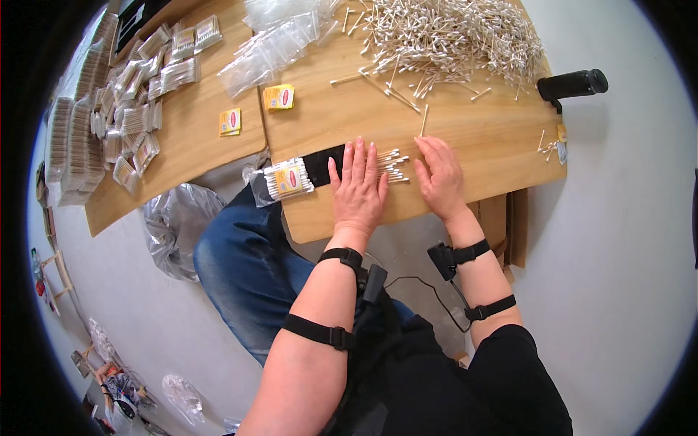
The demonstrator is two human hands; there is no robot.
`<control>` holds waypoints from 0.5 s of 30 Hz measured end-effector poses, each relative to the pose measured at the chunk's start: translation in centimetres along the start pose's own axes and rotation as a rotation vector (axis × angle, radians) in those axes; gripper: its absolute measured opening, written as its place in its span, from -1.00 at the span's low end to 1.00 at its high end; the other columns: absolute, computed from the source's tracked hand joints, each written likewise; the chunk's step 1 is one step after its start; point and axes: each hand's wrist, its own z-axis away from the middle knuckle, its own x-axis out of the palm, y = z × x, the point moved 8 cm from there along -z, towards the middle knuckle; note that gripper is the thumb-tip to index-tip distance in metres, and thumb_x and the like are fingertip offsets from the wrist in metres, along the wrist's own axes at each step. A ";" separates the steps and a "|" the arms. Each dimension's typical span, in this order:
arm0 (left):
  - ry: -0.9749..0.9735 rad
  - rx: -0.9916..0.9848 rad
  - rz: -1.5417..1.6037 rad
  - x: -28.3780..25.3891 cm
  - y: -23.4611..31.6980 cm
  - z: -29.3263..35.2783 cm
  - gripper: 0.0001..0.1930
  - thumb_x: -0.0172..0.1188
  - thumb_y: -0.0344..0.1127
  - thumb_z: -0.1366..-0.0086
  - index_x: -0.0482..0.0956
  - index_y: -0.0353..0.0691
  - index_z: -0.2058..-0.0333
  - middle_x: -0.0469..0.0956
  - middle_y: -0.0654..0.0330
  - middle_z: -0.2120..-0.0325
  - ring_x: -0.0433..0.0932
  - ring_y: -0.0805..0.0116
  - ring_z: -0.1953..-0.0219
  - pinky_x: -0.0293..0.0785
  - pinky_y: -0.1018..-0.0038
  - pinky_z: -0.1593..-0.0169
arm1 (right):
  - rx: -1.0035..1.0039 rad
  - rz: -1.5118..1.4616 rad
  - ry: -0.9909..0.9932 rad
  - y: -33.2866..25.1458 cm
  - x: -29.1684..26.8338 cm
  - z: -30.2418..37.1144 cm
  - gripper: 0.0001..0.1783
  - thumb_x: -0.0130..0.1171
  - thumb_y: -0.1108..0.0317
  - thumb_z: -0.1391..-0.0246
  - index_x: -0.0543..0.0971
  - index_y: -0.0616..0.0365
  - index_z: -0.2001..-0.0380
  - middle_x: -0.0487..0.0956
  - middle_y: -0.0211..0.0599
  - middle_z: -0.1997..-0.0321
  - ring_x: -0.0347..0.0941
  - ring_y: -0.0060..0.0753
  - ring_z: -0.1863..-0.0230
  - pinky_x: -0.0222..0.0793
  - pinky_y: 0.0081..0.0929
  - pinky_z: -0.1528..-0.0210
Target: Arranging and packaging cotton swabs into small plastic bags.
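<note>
My left hand [358, 182] lies flat, fingers stretched out, over a row of cotton swabs [393, 166] and the end of a black strip [318, 168]. The swabs' white tips stick out past its right side; the rest is hidden under the hand. My right hand [440, 178] rests just right of those tips, thumb apart from the loosely bent fingers. One loose cotton swab [424, 120] meets its fingertips; I see no grip on it. At the strip's left end lies a clear bag of swabs [286, 179] with a yellow card inside, partly over the table edge.
A large heap of loose swabs [465, 40] covers the far right. Small yellow cards [279, 97] lie in two stacks. Clear empty bags [273, 54] lie at the far middle, filled packs [138, 94] at the left. A black cylinder [573, 85] stands at the right edge.
</note>
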 end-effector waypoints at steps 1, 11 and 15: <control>0.013 0.015 0.006 -0.1 0.1 -0.1 -0.35 0.02 -0.03 -0.36 0.12 -0.07 -0.36 0.02 0.16 -0.41 -0.02 0.19 -0.44 -0.21 0.02 -0.41 | 0.002 0.000 -0.005 -0.1 0.1 0.7 -0.58 0.14 0.41 -0.04 0.52 0.16 -0.03 0.52 -0.15 -0.05 0.40 -0.07 -0.13 0.31 -0.19 -0.18; -0.032 0.046 -0.048 0.7 0.4 0.1 -0.35 -0.05 0.01 -0.36 0.11 -0.07 -0.36 0.00 0.21 -0.41 -0.06 0.25 -0.45 -0.28 -0.03 -0.41 | -0.163 0.265 -0.294 -2.3 4.5 2.5 -0.27 0.08 0.16 -0.14 0.20 0.20 -0.34 0.16 -0.10 -0.44 0.03 -0.14 -0.47 -0.24 -0.01 -0.48; -0.008 0.058 0.023 0.3 0.3 0.2 -0.35 -0.07 0.02 -0.37 0.11 -0.08 -0.36 -0.02 0.21 -0.42 -0.08 0.27 -0.45 -0.29 -0.04 -0.42 | -0.159 0.293 -0.318 -2.6 4.8 2.3 -0.26 0.09 0.16 -0.11 0.21 0.19 -0.33 0.16 -0.11 -0.45 0.02 -0.15 -0.47 -0.25 -0.02 -0.48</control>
